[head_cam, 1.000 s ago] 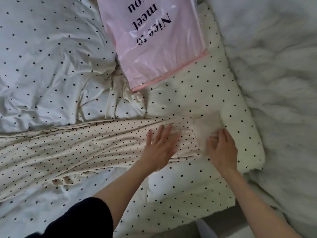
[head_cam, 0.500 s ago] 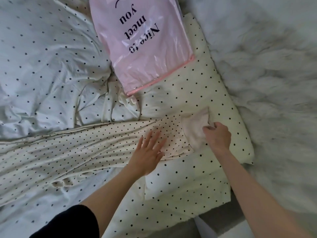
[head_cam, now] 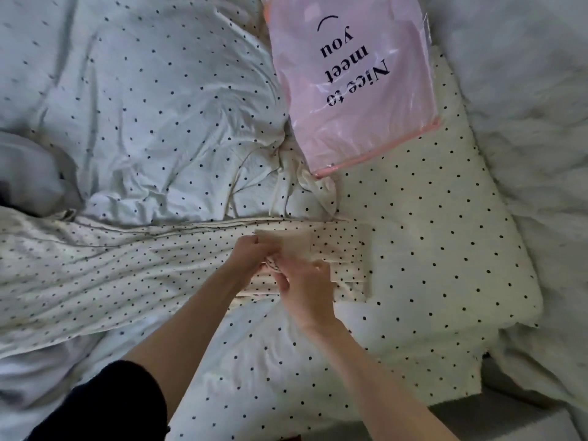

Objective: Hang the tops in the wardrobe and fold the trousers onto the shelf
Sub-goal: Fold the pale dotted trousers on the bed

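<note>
Both hands at the waist end of the polka-dot trousers (head_cam: 133, 275) on the bed (head_cam: 429, 249): left hand (head_cam: 251, 254) and right hand (head_cam: 305, 288) fingers pinching a pale pocket lining (head_cam: 286, 246); legs run long-axis leftward from the fingers

One head-worn view looks steeply down, close over the bed (head_cam: 159, 122).

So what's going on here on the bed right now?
A person is working on a pair of cream dotted trousers spread across the bed. Both hands meet at the waist end: the left hand and the right hand pinch the fabric and a pale flap there. A pink plastic bag lies beyond, on a dotted pillow. Nothing is folded yet.
</note>
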A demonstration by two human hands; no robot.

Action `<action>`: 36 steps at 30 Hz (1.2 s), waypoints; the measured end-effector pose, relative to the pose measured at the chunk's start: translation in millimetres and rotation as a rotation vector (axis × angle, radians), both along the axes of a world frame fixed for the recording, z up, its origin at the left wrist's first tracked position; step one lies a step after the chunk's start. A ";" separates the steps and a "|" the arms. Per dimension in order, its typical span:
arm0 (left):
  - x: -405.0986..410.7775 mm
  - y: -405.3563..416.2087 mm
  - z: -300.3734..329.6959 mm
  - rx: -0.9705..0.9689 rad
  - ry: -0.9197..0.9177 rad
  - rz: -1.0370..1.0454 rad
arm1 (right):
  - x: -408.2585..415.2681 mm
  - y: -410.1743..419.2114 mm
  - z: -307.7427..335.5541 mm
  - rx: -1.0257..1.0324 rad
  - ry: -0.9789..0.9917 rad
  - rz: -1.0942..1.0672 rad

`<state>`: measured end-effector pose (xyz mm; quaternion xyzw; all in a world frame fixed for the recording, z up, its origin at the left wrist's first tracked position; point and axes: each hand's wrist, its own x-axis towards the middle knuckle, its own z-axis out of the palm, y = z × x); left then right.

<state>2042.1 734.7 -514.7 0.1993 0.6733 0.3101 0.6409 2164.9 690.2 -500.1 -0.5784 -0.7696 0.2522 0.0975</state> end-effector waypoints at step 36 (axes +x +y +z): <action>-16.1 -58.5 -116.2 0.150 0.898 -0.969 | 53.4 51.0 -90.5 -0.919 0.558 -0.783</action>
